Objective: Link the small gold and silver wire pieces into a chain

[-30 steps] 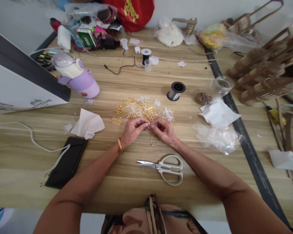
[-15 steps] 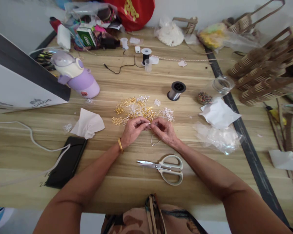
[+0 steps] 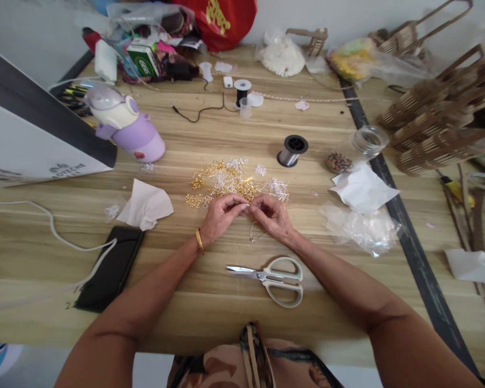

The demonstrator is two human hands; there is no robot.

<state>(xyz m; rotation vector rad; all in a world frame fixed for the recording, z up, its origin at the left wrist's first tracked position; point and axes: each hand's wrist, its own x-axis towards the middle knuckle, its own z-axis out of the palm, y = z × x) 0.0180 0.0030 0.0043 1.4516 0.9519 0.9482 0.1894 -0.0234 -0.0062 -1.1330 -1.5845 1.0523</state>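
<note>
My left hand (image 3: 220, 215) and my right hand (image 3: 272, 216) meet fingertip to fingertip at the middle of the wooden table (image 3: 210, 302). Both pinch a small piece too tiny to name, and a thin silvery chain (image 3: 255, 236) hangs down from it between the hands. A gold bangle (image 3: 199, 241) sits on my left wrist. Just beyond the fingers lies a heap of small gold and silver jewellery findings (image 3: 230, 180). White-handled scissors (image 3: 272, 279) lie shut on the table just behind my right wrist.
A spool of wire (image 3: 291, 150) and a tipped glass jar of beads (image 3: 353, 149) lie to the far right. A purple bottle (image 3: 125, 128), a tissue (image 3: 145, 206), a black phone (image 3: 111, 268) and a white cord (image 3: 52, 231) are on the left. Woven baskets (image 3: 436, 124) crowd the right edge.
</note>
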